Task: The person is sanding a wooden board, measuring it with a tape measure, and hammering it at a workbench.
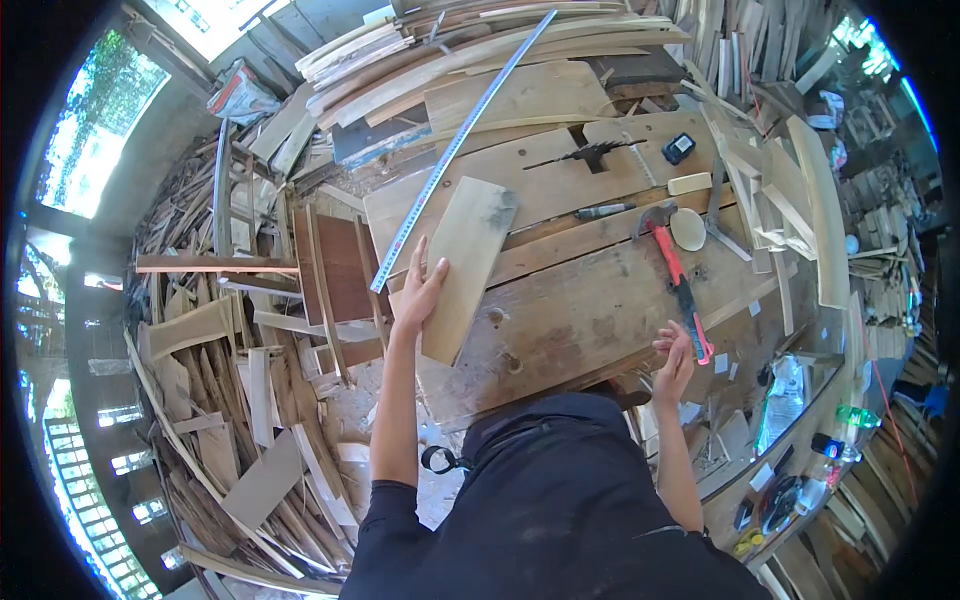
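My left hand (420,292) rests on the left edge of a pale, flat wooden board (470,265), its fingers stretched out and thumb apart. The board lies at a slant across the left part of the workbench, with a dark stain at its far corner. Beyond the hand, a long steel ruler (465,132) runs diagonally away over the bench. My right hand (674,366) hovers near the bench's front edge, fingers loosely bent and apart, nothing visible in them. Just right of it is the handle end of a red and black claw hammer (673,262).
On the workbench (590,320) are a tape measure (678,149), a pale wood block (689,184), a round disc (688,229) and a dark pen-like tool (604,211). A saw blade (592,153) pokes through a slot. Scrap wood (225,400) crowds the left; planks (480,60) are stacked behind.
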Demonstrator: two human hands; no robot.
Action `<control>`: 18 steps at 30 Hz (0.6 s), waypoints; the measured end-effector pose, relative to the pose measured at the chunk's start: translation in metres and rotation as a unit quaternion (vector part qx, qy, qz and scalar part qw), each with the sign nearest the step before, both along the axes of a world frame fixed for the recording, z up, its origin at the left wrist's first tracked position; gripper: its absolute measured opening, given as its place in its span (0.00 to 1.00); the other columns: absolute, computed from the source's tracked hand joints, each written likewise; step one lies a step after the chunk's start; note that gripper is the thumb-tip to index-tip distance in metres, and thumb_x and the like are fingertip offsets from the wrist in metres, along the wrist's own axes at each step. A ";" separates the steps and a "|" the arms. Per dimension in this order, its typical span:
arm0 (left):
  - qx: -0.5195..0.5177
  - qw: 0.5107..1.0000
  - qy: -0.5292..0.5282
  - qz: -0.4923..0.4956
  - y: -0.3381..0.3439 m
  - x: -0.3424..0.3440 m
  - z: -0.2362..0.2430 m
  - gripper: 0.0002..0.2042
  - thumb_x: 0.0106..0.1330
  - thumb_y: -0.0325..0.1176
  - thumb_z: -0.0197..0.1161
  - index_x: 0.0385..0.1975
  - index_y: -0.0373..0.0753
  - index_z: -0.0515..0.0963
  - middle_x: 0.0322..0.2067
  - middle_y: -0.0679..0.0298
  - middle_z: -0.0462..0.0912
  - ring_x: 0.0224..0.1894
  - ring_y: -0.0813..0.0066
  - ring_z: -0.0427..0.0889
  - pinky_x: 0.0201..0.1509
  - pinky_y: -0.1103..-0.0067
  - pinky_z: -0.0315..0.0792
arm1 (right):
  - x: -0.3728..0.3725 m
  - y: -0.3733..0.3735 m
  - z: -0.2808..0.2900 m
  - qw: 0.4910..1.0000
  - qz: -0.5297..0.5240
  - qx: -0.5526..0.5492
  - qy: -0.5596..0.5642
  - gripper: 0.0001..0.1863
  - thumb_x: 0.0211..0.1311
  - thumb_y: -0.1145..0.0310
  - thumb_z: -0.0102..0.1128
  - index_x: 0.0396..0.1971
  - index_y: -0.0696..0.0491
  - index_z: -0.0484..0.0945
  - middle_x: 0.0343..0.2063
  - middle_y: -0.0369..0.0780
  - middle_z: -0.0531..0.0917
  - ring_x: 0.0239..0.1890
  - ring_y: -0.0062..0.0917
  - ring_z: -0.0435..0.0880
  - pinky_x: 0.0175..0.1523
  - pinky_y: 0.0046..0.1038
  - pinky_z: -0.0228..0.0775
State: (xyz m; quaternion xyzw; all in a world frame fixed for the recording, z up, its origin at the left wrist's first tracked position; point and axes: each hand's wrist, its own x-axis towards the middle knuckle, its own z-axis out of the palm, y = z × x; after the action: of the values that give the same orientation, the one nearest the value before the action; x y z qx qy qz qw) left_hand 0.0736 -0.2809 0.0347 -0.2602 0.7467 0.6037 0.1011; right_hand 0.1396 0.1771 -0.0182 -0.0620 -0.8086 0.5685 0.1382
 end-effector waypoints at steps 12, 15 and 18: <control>-0.376 0.921 0.067 -0.073 0.028 0.031 0.002 0.63 0.48 0.51 0.84 0.83 0.51 0.46 0.66 0.48 0.70 0.67 0.42 0.73 0.72 0.53 0.70 | -0.007 -0.008 0.011 1.000 0.011 0.012 -0.027 0.23 0.87 0.56 0.41 0.62 0.57 0.79 0.46 0.39 0.85 0.40 0.18 0.84 0.47 0.22 0.75; -0.421 0.898 0.101 -0.082 0.031 0.033 0.002 0.62 0.48 0.51 0.83 0.83 0.54 0.47 0.69 0.46 0.67 0.72 0.44 0.68 0.73 0.52 0.66 | -0.008 -0.004 0.011 0.999 0.014 0.013 -0.032 0.22 0.86 0.57 0.43 0.62 0.56 0.78 0.46 0.39 0.85 0.40 0.19 0.84 0.48 0.23 0.75; -0.432 0.888 0.119 -0.098 0.033 0.034 -0.014 0.55 0.51 0.50 0.80 0.81 0.57 0.55 0.75 0.42 0.61 0.76 0.43 0.64 0.76 0.50 0.60 | -0.008 0.000 0.016 0.999 0.016 0.028 -0.020 0.19 0.85 0.60 0.47 0.62 0.55 0.79 0.46 0.39 0.85 0.41 0.21 0.84 0.50 0.24 0.76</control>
State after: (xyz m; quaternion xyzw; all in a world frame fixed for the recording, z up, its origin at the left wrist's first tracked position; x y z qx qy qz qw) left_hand 0.1079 -0.2484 0.0208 -0.1295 0.9620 0.2347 -0.0520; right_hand 0.1315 0.1770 -0.0022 -0.0559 -0.8277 0.5465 0.1147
